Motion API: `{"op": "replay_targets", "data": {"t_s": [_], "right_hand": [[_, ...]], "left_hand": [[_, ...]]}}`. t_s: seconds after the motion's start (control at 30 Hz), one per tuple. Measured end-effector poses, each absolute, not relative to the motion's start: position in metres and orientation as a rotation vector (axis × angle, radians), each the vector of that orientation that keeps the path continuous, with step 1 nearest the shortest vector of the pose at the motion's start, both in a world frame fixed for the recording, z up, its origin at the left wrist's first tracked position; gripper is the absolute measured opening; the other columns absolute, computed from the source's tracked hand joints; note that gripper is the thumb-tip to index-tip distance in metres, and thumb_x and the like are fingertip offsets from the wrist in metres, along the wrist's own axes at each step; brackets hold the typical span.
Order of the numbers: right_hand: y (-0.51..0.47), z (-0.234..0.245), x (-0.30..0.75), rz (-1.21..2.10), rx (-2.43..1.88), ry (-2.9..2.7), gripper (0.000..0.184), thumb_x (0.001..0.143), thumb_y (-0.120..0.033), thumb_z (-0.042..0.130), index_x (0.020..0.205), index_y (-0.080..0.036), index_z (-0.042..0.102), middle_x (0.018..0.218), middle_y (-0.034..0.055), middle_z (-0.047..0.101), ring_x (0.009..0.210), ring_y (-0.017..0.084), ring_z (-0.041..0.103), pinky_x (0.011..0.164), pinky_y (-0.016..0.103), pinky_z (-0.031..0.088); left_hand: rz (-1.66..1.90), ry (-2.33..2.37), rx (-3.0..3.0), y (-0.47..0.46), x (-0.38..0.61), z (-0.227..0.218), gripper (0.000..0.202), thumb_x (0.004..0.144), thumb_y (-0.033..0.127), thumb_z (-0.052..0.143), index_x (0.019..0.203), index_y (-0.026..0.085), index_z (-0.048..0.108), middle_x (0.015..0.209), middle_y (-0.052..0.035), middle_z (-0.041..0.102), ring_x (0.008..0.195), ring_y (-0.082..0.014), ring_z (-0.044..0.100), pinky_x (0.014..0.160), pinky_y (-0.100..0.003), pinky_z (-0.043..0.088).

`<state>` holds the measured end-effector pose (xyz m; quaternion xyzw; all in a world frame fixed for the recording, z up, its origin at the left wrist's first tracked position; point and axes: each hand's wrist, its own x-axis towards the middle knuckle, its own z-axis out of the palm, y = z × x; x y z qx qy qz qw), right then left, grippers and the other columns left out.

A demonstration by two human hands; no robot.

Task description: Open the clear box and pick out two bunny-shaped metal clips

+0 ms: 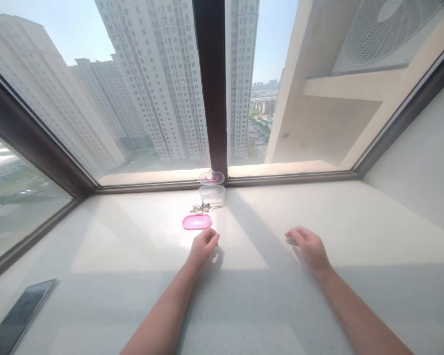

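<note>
Phone (pixel 18 315) lies flat at far left of the sill (pixel 355 222). Left hand (pixel 203 246) loosely curled, grasping nothing, just short of the pink lid (pixel 197 222). Beyond it: keys (pixel 204 208), then clear container (pixel 211 194) by the window frame. Right hand (pixel 309 246) empty, fingers relaxed, resting on sill, well apart.

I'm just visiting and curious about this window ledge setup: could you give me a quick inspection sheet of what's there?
Surface: pale speckled window ledge, half in sunlight.
Things in hand: pink lid flat on the ledge; bunch of keys behind it; clear plastic container by the window frame.
Clutter: dark phone at the near left edge.
Hands: left hand loosely curled, just short of the pink lid; right hand resting open on the ledge; both empty.
Cables: nothing seen.
Surroundings: tower blocks outside, air-conditioner unit upper right.
</note>
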<state>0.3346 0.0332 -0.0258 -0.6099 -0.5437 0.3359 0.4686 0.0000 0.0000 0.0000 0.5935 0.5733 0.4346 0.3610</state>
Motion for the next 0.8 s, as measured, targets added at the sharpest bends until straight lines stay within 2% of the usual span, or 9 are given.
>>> {"op": "replay_targets", "data": {"t_s": [0.1,0.2,0.4,0.63,0.8], "right_hand": [[0.032,-0.024,0.334,0.803,-1.487,-1.342,0.035,0.083,-0.046,0.052,0.069,-0.016,0.061,0.07,0.0053,0.065,0.066,0.019,0.061,0.063,0.028,0.045],[0.031,-0.023,0.332,0.756,-1.496,-1.366,0.038,0.084,-0.047,0.05,0.059,-0.018,0.051,0.055,0.0005,0.053,0.053,0.015,0.049,0.054,0.026,0.039],[0.033,-0.022,0.331,0.644,-1.497,-1.459,0.042,0.085,-0.047,0.047,0.054,-0.021,0.036,0.05,-0.0037,0.035,0.051,0.013,0.037,0.051,0.025,0.033],[0.043,-0.025,0.335,0.65,-1.48,-1.473,0.043,0.085,-0.049,0.047,0.054,-0.021,0.034,0.05,-0.0037,0.033,0.05,0.013,0.036,0.048,0.025,0.032],[0.048,-0.026,0.335,0.659,-1.505,-1.491,0.044,0.086,-0.049,0.046,0.054,-0.021,0.034,0.05,-0.004,0.033,0.049,0.013,0.035,0.047,0.025,0.029]], "left_hand": [[1.132,1.495,1.529,0.0,0.0,0.001,0.022,0.084,0.036,0.051,0.07,0.019,0.053,0.061,0.0009,0.056,0.053,-0.0118,0.05,0.053,-0.023,0.039],[1.15,1.518,1.538,-0.001,0.001,0.004,0.022,0.083,0.036,0.052,0.069,0.019,0.052,0.059,0.0017,0.055,0.052,-0.0118,0.049,0.053,-0.024,0.038],[1.194,1.577,1.586,0.0,0.001,0.013,0.019,0.082,0.034,0.052,0.07,0.019,0.053,0.058,0.0026,0.052,0.054,-0.0124,0.049,0.054,-0.024,0.038],[1.238,1.743,1.672,0.003,-0.018,0.016,0.02,0.082,0.033,0.049,0.068,0.019,0.055,0.062,0.0016,0.055,0.057,-0.0128,0.051,0.053,-0.023,0.038],[1.173,1.91,1.772,0.009,-0.037,0.014,0.02,0.084,0.029,0.044,0.075,0.019,0.058,0.075,-0.0038,0.062,0.073,-0.0183,0.059,0.066,-0.029,0.046]]}}
